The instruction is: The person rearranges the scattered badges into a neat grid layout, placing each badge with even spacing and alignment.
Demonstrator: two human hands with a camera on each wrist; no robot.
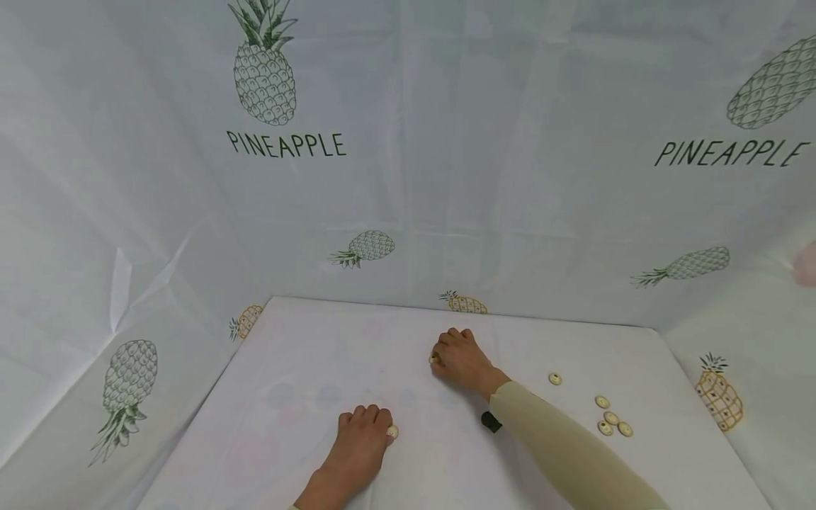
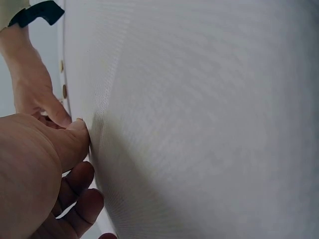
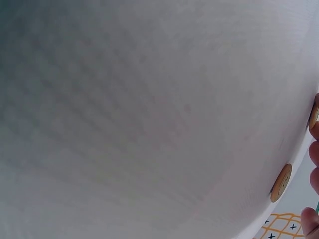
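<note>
Low over the white-covered table (image 1: pixel 331 347), my left hand (image 1: pixel 360 450) pinches a small round wooden button (image 1: pixel 392 431) between thumb and index finger. Its thumb (image 2: pixel 75 142) rests against the cloth in the left wrist view, where the button is hidden. Farther back and to the right, my right hand (image 1: pixel 462 360) has its fingers curled and pinches another wooden button (image 1: pixel 435 359) at the fingertips. The right wrist view shows a button with holes (image 3: pixel 281 182) on the cloth and, at the right edge, fingers touching another.
On the table's right side lie a lone button (image 1: pixel 555 379) and a loose group of several buttons (image 1: pixel 611 418). A dark strap end (image 1: pixel 491 421) hangs by the right sleeve (image 1: pixel 561 446). White pineapple-printed sheets (image 1: pixel 472 198) rise behind the table and at both sides.
</note>
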